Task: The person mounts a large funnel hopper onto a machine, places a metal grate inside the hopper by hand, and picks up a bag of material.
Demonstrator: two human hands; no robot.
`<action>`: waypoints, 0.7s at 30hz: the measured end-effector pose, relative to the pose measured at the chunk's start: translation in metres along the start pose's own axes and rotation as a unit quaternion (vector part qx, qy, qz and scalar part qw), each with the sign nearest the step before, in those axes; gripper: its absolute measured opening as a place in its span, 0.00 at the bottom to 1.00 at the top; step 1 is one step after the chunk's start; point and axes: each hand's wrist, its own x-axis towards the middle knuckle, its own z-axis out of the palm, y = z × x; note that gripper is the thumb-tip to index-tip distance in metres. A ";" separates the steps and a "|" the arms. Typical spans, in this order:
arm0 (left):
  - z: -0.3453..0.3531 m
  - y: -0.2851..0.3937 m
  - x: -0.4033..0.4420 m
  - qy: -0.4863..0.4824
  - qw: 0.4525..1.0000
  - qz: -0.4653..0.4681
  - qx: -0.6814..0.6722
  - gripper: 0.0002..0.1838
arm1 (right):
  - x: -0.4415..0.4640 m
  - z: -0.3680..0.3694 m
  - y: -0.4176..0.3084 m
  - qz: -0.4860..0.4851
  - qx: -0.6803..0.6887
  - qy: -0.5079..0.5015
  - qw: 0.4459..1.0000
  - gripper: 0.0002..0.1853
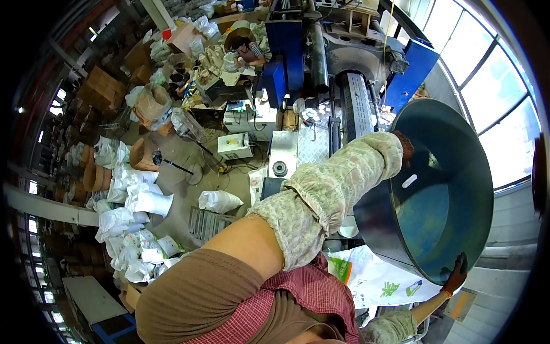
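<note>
A large dark blue-green tub (pixel 441 212) is tilted with its open mouth facing me. My left hand (pixel 404 149), in a dark reddish glove, is closed on its upper left rim. My right hand (pixel 456 277), gloved in orange and black, grips the lower right rim. The tub's wall has a pale oval slot, and a small pale patch shows inside. Patterned sleeve covers reach over both forearms. Below the tub lies a white bag (pixel 372 278) with green and orange print.
Machinery with blue panels (pixel 285 51) stands ahead, beside a metal surface (pixel 313 143). Filled white sacks (pixel 149 200) and cardboard boxes (pixel 102 88) crowd the left. A co-worker (pixel 250 53) sits farther back. Windows (pixel 492 74) line the right.
</note>
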 end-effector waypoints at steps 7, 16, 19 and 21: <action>0.002 -0.001 0.000 0.011 1.000 0.006 0.002 0.22 | -0.003 0.002 -0.007 -0.002 0.009 0.009 1.000 0.17; 0.012 -0.003 0.008 0.031 0.999 0.010 0.010 0.21 | -0.008 0.005 -0.025 0.036 0.024 0.009 0.999 0.16; 0.011 -0.003 0.008 0.028 0.999 0.011 0.012 0.21 | -0.006 0.004 -0.022 0.027 0.019 0.006 0.999 0.16; 0.017 -0.006 0.013 0.020 1.000 0.010 0.020 0.20 | -0.007 0.004 -0.024 0.023 0.014 0.006 1.000 0.16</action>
